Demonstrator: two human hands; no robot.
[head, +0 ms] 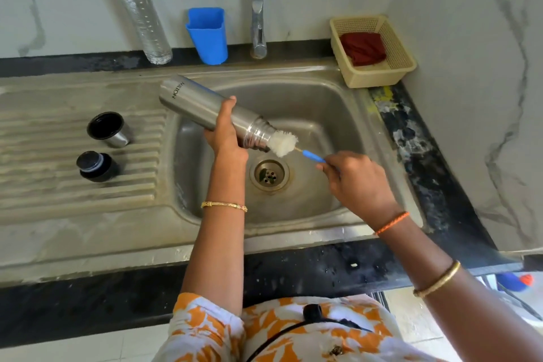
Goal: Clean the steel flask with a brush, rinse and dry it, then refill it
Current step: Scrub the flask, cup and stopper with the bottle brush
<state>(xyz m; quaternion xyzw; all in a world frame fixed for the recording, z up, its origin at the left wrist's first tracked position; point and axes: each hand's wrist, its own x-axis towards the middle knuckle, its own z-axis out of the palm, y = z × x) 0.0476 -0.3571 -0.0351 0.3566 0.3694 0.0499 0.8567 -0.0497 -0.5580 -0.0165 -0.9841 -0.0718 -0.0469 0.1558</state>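
The steel flask (pixel 194 98) lies tilted over the sink basin (pixel 323 103), mouth pointing down to the right. My left hand (pixel 224 134) grips it around the middle from below. A bottle brush with white bristles (pixel 282 142) sits at the flask's mouth, partly outside it. My right hand (pixel 357 178) pinches the brush's blue handle (pixel 313 156). The flask's steel cup (pixel 110 129) stands mouth up and its black stopper (pixel 97 166) rests on the ribbed drainboard to the left.
A tap (pixel 257 9) stands behind the basin, no water running. A clear water bottle (pixel 141 12) and a blue holder (pixel 208 35) line the back wall. A beige basket (pixel 396 59) with a red cloth (pixel 364 48) sits at the right corner. The drain (pixel 269 175) is open.
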